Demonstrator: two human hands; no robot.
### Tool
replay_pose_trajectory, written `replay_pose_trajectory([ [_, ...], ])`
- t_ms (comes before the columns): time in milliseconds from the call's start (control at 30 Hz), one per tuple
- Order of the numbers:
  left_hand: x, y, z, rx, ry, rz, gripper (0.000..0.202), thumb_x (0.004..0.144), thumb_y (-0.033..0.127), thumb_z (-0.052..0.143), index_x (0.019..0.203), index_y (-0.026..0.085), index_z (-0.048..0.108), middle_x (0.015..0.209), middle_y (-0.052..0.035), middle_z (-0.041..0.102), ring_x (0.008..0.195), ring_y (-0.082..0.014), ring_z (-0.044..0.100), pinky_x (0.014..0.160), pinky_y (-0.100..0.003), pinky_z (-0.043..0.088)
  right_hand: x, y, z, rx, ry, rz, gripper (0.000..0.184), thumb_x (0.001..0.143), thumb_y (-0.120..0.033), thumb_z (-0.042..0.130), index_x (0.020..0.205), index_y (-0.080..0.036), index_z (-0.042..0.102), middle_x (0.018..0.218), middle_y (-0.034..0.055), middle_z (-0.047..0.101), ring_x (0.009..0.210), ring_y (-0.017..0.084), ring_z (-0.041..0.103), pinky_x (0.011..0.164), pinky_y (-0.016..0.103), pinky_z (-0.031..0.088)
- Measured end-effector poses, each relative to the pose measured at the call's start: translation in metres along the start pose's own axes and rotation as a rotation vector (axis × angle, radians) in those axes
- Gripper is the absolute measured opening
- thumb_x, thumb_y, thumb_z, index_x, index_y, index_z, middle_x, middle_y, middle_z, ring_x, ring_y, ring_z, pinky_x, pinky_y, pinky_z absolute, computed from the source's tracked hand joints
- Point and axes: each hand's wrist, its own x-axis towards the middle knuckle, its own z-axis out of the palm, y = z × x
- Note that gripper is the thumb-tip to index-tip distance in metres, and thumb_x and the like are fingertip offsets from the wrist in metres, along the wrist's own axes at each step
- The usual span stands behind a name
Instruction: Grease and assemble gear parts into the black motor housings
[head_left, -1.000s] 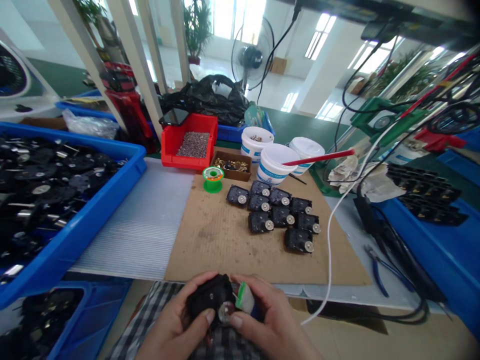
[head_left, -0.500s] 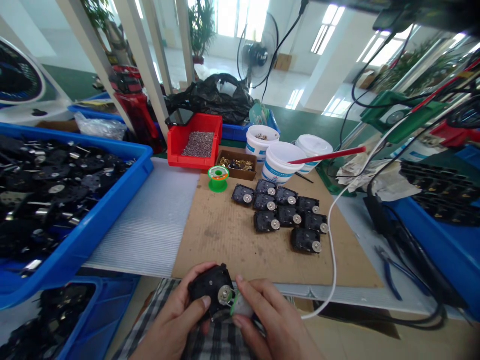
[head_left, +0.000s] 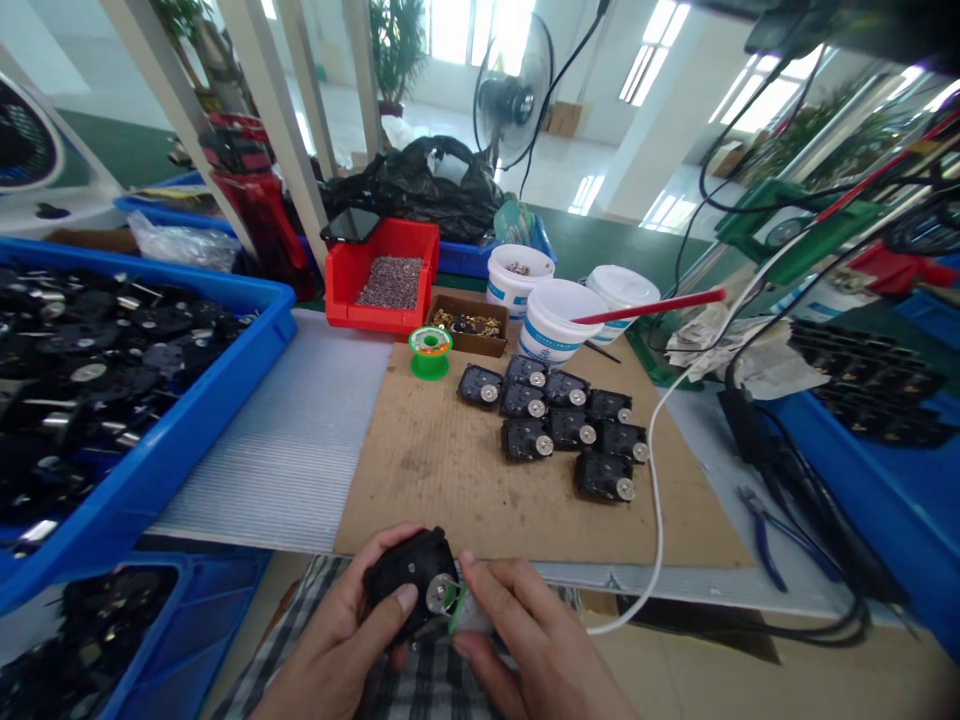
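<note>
My left hand (head_left: 349,625) is closed around a black plastic housing (head_left: 409,575), its thumb pressed on the front face. A round silver metal disc (head_left: 441,594) sits at the housing's right side. My right hand (head_left: 529,640) grips a pale grey handheld piece with a green edge (head_left: 471,612); thin metal prongs from it reach the disc. Whether they touch it I cannot tell. A white cable (head_left: 657,500) runs down behind my right hand; its end is hidden. Several similar black housings with discs (head_left: 529,440) lie on the cardboard sheet (head_left: 420,480) beyond my hands.
A blue crate (head_left: 247,370) of black parts stands left. Behind the cardboard are a red bin (head_left: 375,318), a green solder spool (head_left: 430,364), a small box (head_left: 469,342) of brass-coloured parts and white tubs (head_left: 551,345). Pliers (head_left: 769,550) and dark cables lie right.
The whole view has shifted slightly, so things appear a little further left. Both hands keep their holds, and the prongs stay at the disc.
</note>
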Motion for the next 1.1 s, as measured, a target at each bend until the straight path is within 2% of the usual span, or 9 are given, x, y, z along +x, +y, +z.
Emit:
replay_pose_trajectory([
  [167,0.0,0.003,0.001,0.027,-0.012,0.016,0.046,0.083,0.048,0.064,0.124,0.029,0.055,0.109,0.0009,0.067,0.075,-0.0164,0.055,0.06,-0.023,0.051,-0.002,0.001,0.004,-0.02,0.062,-0.036,0.043,0.091,-0.016,0.05,0.132,-0.005,0.053,0.101,0.0176,0.069,0.086,0.025,0.073,0.072,0.035,0.063],
  [367,0.002,0.004,0.0,0.053,-0.026,0.046,0.044,0.086,0.048,0.061,0.125,0.029,0.054,0.114,-0.0007,0.066,0.084,-0.019,0.058,0.063,-0.025,0.053,-0.006,0.003,0.002,-0.057,0.234,-0.053,0.045,0.092,-0.024,0.053,0.135,-0.016,0.045,0.105,0.0135,0.071,0.089,0.023,0.072,0.073,0.03,0.061],
  [433,0.003,0.003,0.0,0.072,-0.023,0.058,0.045,0.086,0.048,0.06,0.126,0.029,0.053,0.115,-0.0014,0.065,0.088,-0.0199,0.058,0.062,-0.024,0.052,-0.005,0.003,0.0,0.018,0.211,0.01,0.04,0.09,-0.025,0.054,0.129,-0.018,0.049,0.106,0.0112,0.071,0.091,0.021,0.071,0.077,0.028,0.059],
  [533,0.004,0.0,-0.001,0.115,-0.027,0.066,0.046,0.087,0.048,0.058,0.129,0.029,0.051,0.121,-0.0026,0.063,0.092,-0.0207,0.058,0.065,-0.025,0.052,-0.001,0.0,-0.003,0.248,0.073,0.235,0.018,0.094,-0.027,0.047,0.103,-0.02,0.061,0.085,0.0042,0.072,0.072,0.016,0.069,0.068,0.023,0.054],
  [600,0.005,-0.002,-0.001,0.131,-0.029,0.075,0.047,0.088,0.048,0.057,0.13,0.029,0.049,0.122,-0.003,0.062,0.089,-0.0203,0.059,0.065,-0.026,0.051,0.003,-0.003,-0.004,0.377,-0.016,0.39,0.026,0.098,-0.031,0.039,0.089,-0.019,0.061,0.068,0.001,0.068,0.055,0.012,0.061,0.056,0.02,0.047],
  [667,0.005,-0.004,-0.001,0.131,-0.026,0.085,0.047,0.088,0.047,0.057,0.13,0.028,0.049,0.119,-0.003,0.063,0.084,-0.0189,0.058,0.064,-0.026,0.05,0.006,-0.005,-0.003,0.446,-0.058,0.475,0.033,0.1,-0.036,0.036,0.085,-0.019,0.059,0.062,-0.0002,0.064,0.046,0.01,0.054,0.047,0.019,0.04],
  [767,0.005,-0.003,0.001,0.135,-0.016,0.092,0.045,0.089,0.045,0.056,0.129,0.027,0.049,0.114,-0.0026,0.065,0.077,-0.0172,0.057,0.063,-0.026,0.05,0.008,-0.007,-0.003,0.463,-0.074,0.513,0.034,0.1,-0.039,0.036,0.085,-0.018,0.059,0.061,-0.0001,0.063,0.046,0.01,0.052,0.045,0.019,0.035],
  [1000,0.005,0.002,0.004,0.164,-0.024,0.082,0.044,0.089,0.045,0.055,0.128,0.026,0.048,0.111,-0.0024,0.065,0.076,-0.0175,0.056,0.065,-0.028,0.05,0.005,-0.004,0.0,0.401,-0.067,0.491,0.031,0.098,-0.035,0.037,0.088,-0.018,0.061,0.064,-0.0003,0.063,0.058,0.013,0.06,0.056,0.02,0.041],
  [1100,0.003,0.006,0.005,0.197,-0.01,0.071,0.051,0.086,0.05,0.054,0.129,0.023,0.047,0.119,-0.0065,0.064,0.072,-0.0185,0.058,0.066,-0.031,0.052,0.004,-0.003,0.001,0.339,-0.057,0.464,0.028,0.098,-0.032,0.037,0.091,-0.019,0.061,0.068,0.0001,0.064,0.059,0.013,0.062,0.057,0.021,0.042],
])
